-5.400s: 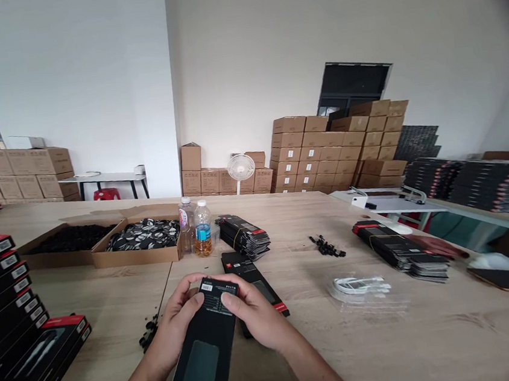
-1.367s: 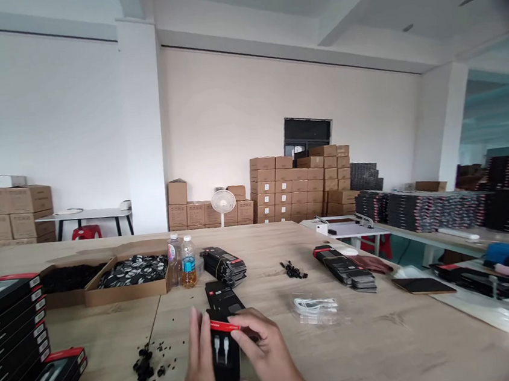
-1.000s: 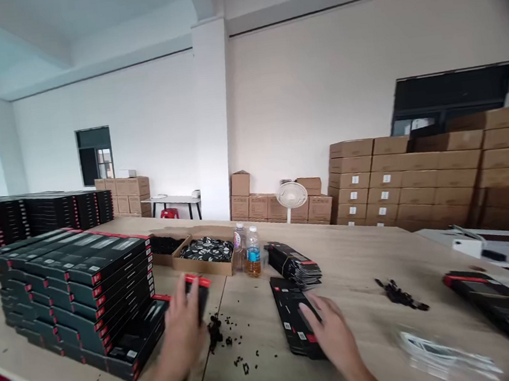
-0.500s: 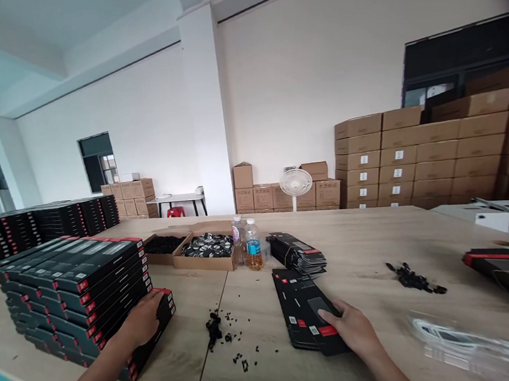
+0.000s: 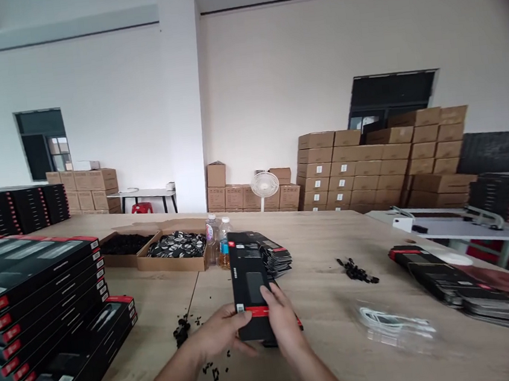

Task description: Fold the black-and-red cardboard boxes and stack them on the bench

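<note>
Both my hands hold a flat black carton sleeve with a red band [image 5: 249, 288], raised upright over the wooden table [image 5: 334, 340]. My left hand [image 5: 219, 335] grips its lower left edge, fingers curled. My right hand [image 5: 281, 322] grips the lower right edge, thumb across the red band. Just beyond it lies a pile of flat black sleeves [image 5: 274, 256]. A stack of closed black boxes with red ends [image 5: 36, 322] stands at my left.
Two drink bottles [image 5: 219, 250] stand by open cardboard trays of black parts [image 5: 170, 251]. Small black pieces [image 5: 185, 331] are scattered near my hands, another heap [image 5: 356, 272] to the right. Bagged white cables [image 5: 393, 324] and more black sleeves [image 5: 455, 284] lie right. Cardboard cartons [image 5: 370, 163] line the wall.
My left hand left the box stack and came back to the middle. My right hand lifted a flat sleeve off the table. Both hands now hold it upright.
</note>
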Available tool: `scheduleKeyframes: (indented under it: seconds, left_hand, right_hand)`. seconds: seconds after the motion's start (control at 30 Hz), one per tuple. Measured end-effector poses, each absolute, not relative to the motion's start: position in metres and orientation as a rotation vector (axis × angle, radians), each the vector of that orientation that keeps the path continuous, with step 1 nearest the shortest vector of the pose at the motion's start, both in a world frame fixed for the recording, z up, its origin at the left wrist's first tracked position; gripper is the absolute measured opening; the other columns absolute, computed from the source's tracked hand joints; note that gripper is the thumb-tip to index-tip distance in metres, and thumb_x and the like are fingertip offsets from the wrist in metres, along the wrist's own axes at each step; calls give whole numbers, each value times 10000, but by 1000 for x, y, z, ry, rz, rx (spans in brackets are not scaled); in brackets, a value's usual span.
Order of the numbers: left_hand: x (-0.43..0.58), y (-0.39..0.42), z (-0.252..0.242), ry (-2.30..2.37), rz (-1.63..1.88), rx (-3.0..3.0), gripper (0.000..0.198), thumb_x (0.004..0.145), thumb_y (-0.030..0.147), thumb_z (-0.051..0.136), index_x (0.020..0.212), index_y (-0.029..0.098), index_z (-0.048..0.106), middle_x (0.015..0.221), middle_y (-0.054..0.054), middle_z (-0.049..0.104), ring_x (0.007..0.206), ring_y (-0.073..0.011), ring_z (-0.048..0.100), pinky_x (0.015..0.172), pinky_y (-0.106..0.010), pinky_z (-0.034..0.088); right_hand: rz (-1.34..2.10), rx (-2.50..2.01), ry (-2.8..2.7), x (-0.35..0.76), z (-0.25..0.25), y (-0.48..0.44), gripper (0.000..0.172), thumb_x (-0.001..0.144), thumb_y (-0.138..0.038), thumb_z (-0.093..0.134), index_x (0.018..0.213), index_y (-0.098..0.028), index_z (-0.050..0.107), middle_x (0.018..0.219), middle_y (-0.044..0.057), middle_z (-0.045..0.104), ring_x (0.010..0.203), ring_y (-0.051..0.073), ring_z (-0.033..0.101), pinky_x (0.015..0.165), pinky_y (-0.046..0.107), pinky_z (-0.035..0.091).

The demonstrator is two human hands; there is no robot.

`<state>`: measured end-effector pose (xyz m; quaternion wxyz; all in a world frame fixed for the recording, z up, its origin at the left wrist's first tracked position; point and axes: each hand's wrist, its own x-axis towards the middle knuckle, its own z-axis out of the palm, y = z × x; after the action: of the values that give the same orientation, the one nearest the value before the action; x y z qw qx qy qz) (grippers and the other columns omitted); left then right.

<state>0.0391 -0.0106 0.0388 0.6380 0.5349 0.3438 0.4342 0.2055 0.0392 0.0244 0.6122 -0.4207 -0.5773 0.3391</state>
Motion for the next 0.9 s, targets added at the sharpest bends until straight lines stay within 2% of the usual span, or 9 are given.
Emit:
scheduleKeyframes:
  seconds: [0.13,0.2,0.3,0.4,0.5,0.57,0.7,0.8,0.9]
  left_hand:
    - [23,8,29,807,1210,1152,484,799,498,657,1131,147,647,1114,-134,711,941,-246,686,699,-363,605]
    - [1,15,28,863,1306,1141,443,771,452,695,1083,139,669,1077,-117,719,937,-242,678,685,-345,609]
    - [-24,24,26,963,1415,1106,348,710,353,736,979,136,688,966,-75,724,877,-219,675,663,-320,611]
    - [-29,30,22,1032,1475,1064,245,662,249,724,879,141,685,839,-29,704,748,-163,662,647,-289,606]
    - [-23,32,18,1081,1495,1028,188,618,172,697,802,150,666,738,11,672,583,-100,609,595,-248,585]
    - [-20,32,17,1104,1500,1009,175,606,147,673,779,157,649,707,28,653,533,-79,574,567,-228,567]
    - [-19,30,18,1114,1462,1009,178,644,174,613,817,162,654,741,6,675,642,-130,627,584,-250,569]
    - [-18,27,18,1097,1398,1050,201,686,223,595,853,154,684,803,-31,707,758,-181,656,606,-272,562]
    - [-13,24,18,1065,1313,1145,244,699,279,650,893,148,719,839,-46,727,789,-192,655,647,-279,542]
  right_hand:
    - [812,-994,-1278,178,22,48,449,912,-585,424,898,-194,644,684,14,635,645,188,596,593,281,479]
    - [719,-1037,-1437,174,16,49,403,907,-551,463,814,-194,624,618,-15,557,591,163,526,568,262,421]
    - [685,-1025,-1844,161,6,39,254,889,-369,533,727,-193,617,683,-5,582,651,156,536,616,254,404]
    - [741,-984,-2155,134,0,23,39,792,-208,610,795,-195,647,817,12,638,734,160,576,673,252,420]
    - [709,-1026,-2336,108,-2,11,163,719,-160,670,875,-206,666,910,28,660,816,185,596,716,269,428]
    - [623,-1060,-2418,100,-3,9,125,740,-144,642,843,-207,671,928,43,668,874,209,604,748,289,426]
    - [550,-1093,-2362,117,-3,13,81,819,-173,564,828,-205,638,926,52,667,859,206,607,741,293,422]
    - [599,-1121,-2157,145,2,18,143,900,-260,479,817,-207,583,765,13,621,685,167,559,624,260,393]
    - [601,-1112,-1989,162,6,25,193,912,-323,469,780,-208,550,649,-25,538,586,143,480,559,242,352]
